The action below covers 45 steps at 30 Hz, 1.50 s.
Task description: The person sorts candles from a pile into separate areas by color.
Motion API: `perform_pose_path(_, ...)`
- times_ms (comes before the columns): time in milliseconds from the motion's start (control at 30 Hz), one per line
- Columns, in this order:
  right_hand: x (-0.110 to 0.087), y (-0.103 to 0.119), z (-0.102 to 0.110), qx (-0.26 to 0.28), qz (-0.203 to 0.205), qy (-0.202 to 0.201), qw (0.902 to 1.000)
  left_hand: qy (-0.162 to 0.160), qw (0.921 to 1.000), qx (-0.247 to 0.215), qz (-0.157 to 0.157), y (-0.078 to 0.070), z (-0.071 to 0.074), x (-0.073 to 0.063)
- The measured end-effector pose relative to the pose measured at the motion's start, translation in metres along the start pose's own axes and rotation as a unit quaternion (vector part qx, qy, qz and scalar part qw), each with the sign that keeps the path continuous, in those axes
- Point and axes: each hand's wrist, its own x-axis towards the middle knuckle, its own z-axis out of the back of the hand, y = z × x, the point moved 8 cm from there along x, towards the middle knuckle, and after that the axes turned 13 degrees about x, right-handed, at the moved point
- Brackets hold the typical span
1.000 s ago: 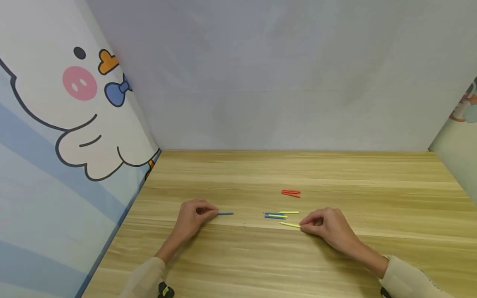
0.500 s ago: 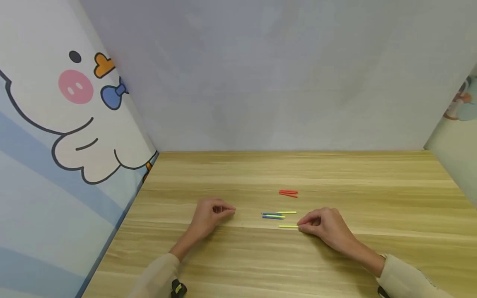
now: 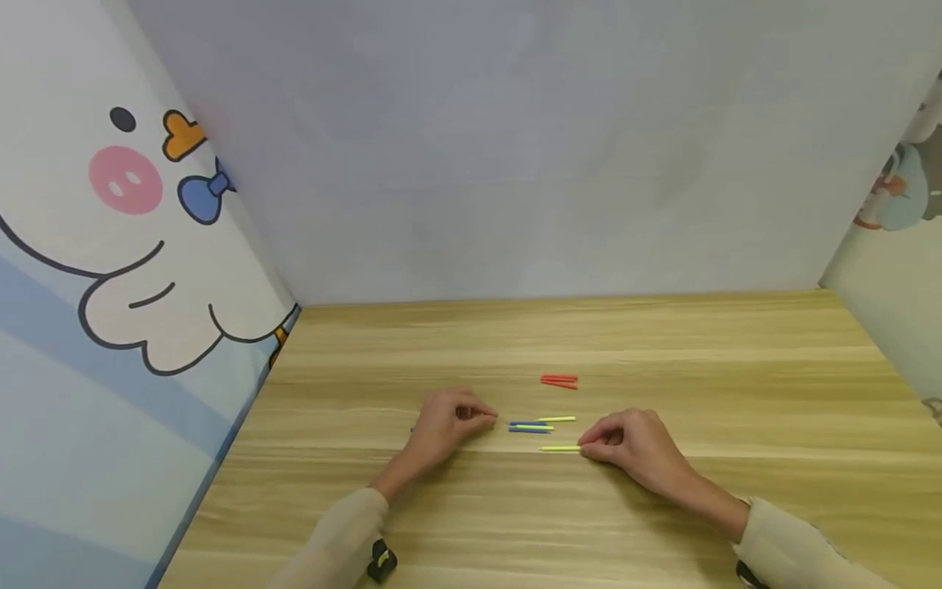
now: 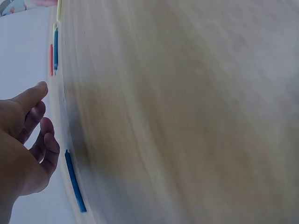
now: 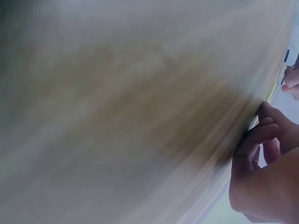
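Observation:
My right hand (image 3: 640, 450) pinches the right end of a thin yellow stick (image 3: 559, 448) lying flat along the table. In the head view my left hand (image 3: 445, 421) is just left of a small cluster, its thumb and fingertips close together with nothing visible between them. That cluster holds two blue sticks (image 3: 528, 430) and a yellow stick (image 3: 557, 419), with another yellow one lying across the blues. Under the left hand, another blue stick (image 4: 75, 182) lies on the table; from the head only its end shows.
Several red sticks (image 3: 559, 379) lie side by side behind the cluster. The wooden table (image 3: 699, 343) meets a grey back wall (image 3: 515, 164). A cartoon-printed panel (image 3: 147, 311) borders the left side, and another printed wall rises at right.
My left hand has let go of the blue stick, leaving it behind, and moved right to the cluster. The right hand has straightened the yellow stick slightly. The head view has shifted a little.

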Motion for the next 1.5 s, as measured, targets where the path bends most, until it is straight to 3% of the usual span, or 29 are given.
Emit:
perform_pose_path(633,-0.001,-0.002,-0.001,-0.001,-0.001,0.002,1.0000,0.007,0.9998,-0.009,-0.018,-0.010,-0.019,0.009)
perform_pose_path(1500,0.000,-0.001,0.000,-0.004,-0.001,-0.003,1.0000,0.000,0.9989,0.030,-0.035,-0.016,-0.022,0.010)
